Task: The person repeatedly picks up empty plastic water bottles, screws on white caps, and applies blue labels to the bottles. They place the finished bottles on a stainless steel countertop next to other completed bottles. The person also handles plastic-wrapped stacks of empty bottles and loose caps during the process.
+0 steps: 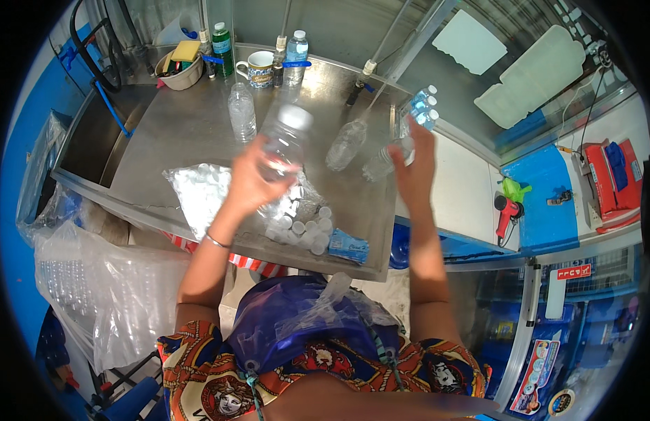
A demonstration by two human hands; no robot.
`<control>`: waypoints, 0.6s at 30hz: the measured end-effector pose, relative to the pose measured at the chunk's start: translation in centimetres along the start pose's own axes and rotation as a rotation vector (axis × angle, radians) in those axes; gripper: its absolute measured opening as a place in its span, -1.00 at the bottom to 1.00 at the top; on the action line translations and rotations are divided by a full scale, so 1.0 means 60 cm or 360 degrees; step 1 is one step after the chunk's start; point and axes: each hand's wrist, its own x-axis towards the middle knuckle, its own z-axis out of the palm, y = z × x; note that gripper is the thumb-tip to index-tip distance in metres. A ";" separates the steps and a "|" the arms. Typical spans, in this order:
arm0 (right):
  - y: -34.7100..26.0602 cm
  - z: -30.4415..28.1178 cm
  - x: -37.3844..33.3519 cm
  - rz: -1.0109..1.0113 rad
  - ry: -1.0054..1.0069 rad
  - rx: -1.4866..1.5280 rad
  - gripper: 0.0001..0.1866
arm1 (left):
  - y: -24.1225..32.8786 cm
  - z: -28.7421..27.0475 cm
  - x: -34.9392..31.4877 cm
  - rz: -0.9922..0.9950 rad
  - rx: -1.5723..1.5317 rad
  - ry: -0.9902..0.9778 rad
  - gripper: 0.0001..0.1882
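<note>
My left hand (pixel 258 175) is wrapped round a clear plastic bottle (pixel 286 140) with a white cap, held upright over the metal counter (pixel 156 151). At the right end, my right hand (pixel 416 165) has thumb and fingers apart, close beside an uncapped clear bottle (pixel 378 165); whether it touches the bottle is hard to tell. Another empty bottle (pixel 347 144) tilts just left of it. Capped bottles (pixel 425 116) cluster beyond my right fingertips. Below my left hand lie loose white caps (pixel 307 235) and a clear bag, with a white-filled plastic bag (pixel 199 193) to their left.
Along the back stand a clear bottle (pixel 241 112), a patterned mug (pixel 259 69), a green bottle (pixel 222 49), a basin of sponges (pixel 181 70) and blue-handled taps (pixel 295 64). A blue packet (pixel 348 245) lies at the front edge. Large bagged bottles (pixel 107 281) sit lower left.
</note>
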 end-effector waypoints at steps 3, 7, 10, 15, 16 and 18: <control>-0.050 0.042 -0.036 -0.0156 -0.0438 0.0917 -0.56 | 0.047 0.076 -0.050 0.0174 0.0092 -0.0328 -0.28; -0.065 0.082 -0.067 0.0589 -0.0389 0.2752 -0.62 | 0.041 0.115 -0.061 -0.0935 -0.1946 -0.1320 -0.41; -0.062 0.070 -0.073 0.0713 -0.0308 0.2528 -0.61 | 0.029 0.117 -0.053 -0.1091 -0.2048 -0.1501 -0.45; -0.046 -0.003 -0.057 0.0043 -0.0377 0.1075 -0.57 | 0.049 0.105 -0.063 -0.0893 -0.1579 -0.1470 -0.39; -0.041 -0.013 -0.052 -0.0105 -0.0389 0.1055 -0.58 | 0.056 0.101 -0.069 -0.1069 -0.2060 -0.1621 -0.42; -0.030 -0.025 -0.042 -0.0511 -0.0329 0.1010 -0.58 | 0.067 0.101 -0.068 -0.1176 -0.2402 -0.1764 -0.44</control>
